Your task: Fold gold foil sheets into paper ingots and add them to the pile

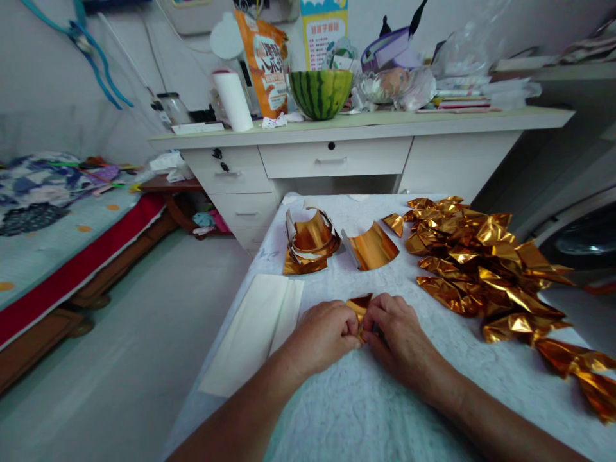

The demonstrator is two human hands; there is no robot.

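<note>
Both of my hands meet over a small piece of gold foil paper [359, 307] near the middle of the cloth-covered table. My left hand [328, 330] has its fingers curled in and grips the foil's left side. On the other side, my right hand [395, 327] pinches the foil between thumb and fingers. Part of the foil is hidden by the fingers. Beyond them lie a curled stack of gold foil sheets [312, 234] and a single curved gold sheet [373, 249]. A heap of folded gold foil pieces [481, 256] spreads along the right side.
White paper sheets [250, 327] lie at the table's left edge. Behind the table stands a white desk [337, 154] bearing a half watermelon [321, 93], an orange snack bag [267, 64] and a white paper roll [233, 99]. A bed [72, 237] is at left, a washing machine [577, 224] at right.
</note>
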